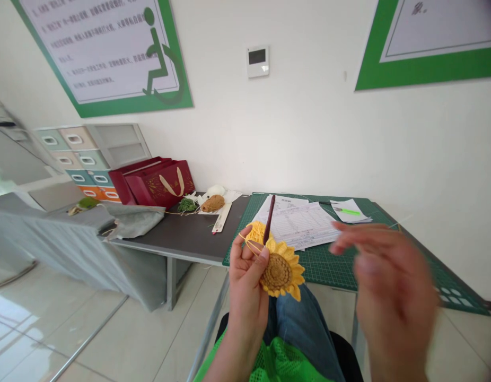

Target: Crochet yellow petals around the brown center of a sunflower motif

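Note:
My left hand (247, 276) is closed around a crocheted sunflower (278, 269) with a brown centre and yellow petals. A dark red crochet hook (270, 218) stands up from the flower's upper edge, by my left thumb. Yellow yarn (254, 232) is looped over the left fingers, and more of it is bunched behind them. My right hand (392, 276) is raised to the right of the flower, apart from it and blurred by motion. Its fingers stretch out to the left, with the thumb lower down, and nothing shows in them.
Printed sheets (303, 223) and a bright green marker (349, 211) lie on the green cutting mat (329, 265). Further left are a brown yarn ball (212, 203), dark green yarn (187, 205), a grey cloth pouch (136, 220), a red gift bag (158, 183) and drawer boxes (90, 159).

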The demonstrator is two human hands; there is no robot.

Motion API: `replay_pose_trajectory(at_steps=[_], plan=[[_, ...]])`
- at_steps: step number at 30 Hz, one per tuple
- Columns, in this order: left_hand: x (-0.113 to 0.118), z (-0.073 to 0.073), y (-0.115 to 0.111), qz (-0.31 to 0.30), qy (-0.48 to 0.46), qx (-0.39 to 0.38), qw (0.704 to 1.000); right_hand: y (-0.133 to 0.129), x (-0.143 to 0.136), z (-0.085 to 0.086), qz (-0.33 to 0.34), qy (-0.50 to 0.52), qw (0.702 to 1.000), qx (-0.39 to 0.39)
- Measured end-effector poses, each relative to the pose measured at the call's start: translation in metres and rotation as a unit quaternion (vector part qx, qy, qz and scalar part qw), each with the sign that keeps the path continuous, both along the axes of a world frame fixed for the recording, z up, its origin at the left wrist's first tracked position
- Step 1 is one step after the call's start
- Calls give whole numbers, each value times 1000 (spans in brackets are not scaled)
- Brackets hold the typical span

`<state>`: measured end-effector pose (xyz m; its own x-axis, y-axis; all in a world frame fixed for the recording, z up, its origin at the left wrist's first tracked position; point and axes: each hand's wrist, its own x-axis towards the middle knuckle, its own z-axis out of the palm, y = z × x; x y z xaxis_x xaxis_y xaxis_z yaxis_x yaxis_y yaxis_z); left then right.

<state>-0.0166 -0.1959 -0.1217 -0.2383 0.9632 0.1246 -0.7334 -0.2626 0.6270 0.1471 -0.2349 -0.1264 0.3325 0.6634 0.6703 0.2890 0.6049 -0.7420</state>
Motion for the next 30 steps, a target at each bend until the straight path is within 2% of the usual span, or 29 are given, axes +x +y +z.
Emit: replay_pose_trajectory(at_steps=[1,3,4,6,11,17,19,25,30], plan=[[0,1,0,-2,0,2,1000,19,-7,7,36,5,999,-39],[1,1,0,-8,4,5,1000,47,-19,10,131,16,984,-119],[2,1,0,-11,6,5,1000,56,-24,7,174,17,974,-142],[4,-1,1,-14,9,4,1000,65,-31,-3,206,27,966,-158],[10,-8,7,9,8,-3,1000,69,-40,-25,204,96,958,-175],[3,-16,18,35,-5,-5,999,78,-36,-30,271,128,931,-209],[2,-17,22,40,-9,-3,999,80,-36,-32,266,128,933,-206],[6,-14,27,46,-16,11,999,83,-39,-39,188,146,955,-179],[10,-12,32,56,-32,21,998,83,-36,-39,228,136,945,-190]])
